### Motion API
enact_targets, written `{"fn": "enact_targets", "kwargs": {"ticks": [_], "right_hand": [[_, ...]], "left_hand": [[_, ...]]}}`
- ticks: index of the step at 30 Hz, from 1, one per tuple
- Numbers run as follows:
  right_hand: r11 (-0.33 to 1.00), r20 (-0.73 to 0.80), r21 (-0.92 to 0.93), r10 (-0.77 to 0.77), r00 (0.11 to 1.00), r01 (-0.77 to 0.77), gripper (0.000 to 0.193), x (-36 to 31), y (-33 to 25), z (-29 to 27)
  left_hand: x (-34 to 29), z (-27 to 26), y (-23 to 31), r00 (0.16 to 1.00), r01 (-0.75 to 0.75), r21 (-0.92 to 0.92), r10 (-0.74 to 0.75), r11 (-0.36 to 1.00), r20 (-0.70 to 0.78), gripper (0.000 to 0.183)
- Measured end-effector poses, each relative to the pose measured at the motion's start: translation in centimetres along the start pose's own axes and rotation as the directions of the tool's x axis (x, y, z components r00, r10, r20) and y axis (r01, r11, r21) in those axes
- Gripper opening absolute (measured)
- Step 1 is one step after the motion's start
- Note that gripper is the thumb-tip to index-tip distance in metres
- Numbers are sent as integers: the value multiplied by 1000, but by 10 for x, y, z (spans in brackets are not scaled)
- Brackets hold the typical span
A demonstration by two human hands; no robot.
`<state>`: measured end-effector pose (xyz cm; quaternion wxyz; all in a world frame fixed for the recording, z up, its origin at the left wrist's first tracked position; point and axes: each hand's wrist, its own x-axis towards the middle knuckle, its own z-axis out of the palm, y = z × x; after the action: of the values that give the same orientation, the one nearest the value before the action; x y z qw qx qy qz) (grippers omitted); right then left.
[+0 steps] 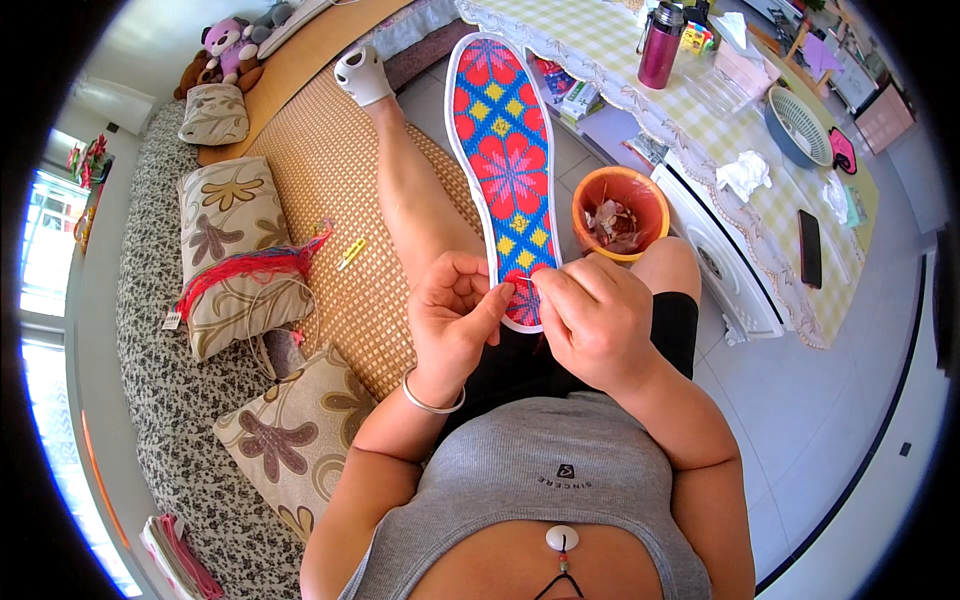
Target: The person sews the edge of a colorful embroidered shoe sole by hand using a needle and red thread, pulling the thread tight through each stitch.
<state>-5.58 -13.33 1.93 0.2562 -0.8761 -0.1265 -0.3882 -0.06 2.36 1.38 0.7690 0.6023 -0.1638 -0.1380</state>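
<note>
An embroidered shoe insole (508, 165), with red flowers and yellow diamonds on blue and a white rim, stands up lengthwise before me. My left hand (452, 318) is closed on the left edge of its near end, thumb across the front. At the right edge, my right hand (598, 318) is closed in a pinch. From its fingertips a thin pale needle (525, 278) points left across the red stitching. Whether its tip is in the cloth I cannot make out. Fingers behind the insole are hidden.
A bundle of red and blue thread (250, 277) lies on a flowered cushion (232, 215) at left. A yellow cutter (351, 253) rests on the woven mat (310, 160). An orange bin (620, 187) stands beyond my right hand, beside a cloth-covered table (700, 130) holding a phone (809, 250).
</note>
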Motion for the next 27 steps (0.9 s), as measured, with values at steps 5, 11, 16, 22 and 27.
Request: {"fn": "enact_targets", "kwargs": {"ticks": [5, 11, 16, 22, 27], "right_hand": [[1000, 28, -16, 5, 1000, -5, 18, 0, -2, -2], [997, 157, -80, -8, 988, 21, 18, 1, -7, 1], [997, 80, 29, 62, 995, -65, 34, -4, -5, 3], [979, 94, 128, 147, 985, -158, 27, -9, -2, 13], [835, -101, 410, 441, 892, -367, 9, -3, 8, -7]], "left_hand": [[0, 3, 1, 1000, -12, 55, 13, 998, -5, 14], [-9, 10, -12, 964, -242, 395, 267, 886, -9, 13], [-4, 10, -13, 942, -297, 462, 334, 835, 2, 13], [-6, 11, -18, 924, -345, 525, 380, 778, 44, 13], [-4, 2, -9, 988, -152, 145, 153, 978, 1, 11]]}}
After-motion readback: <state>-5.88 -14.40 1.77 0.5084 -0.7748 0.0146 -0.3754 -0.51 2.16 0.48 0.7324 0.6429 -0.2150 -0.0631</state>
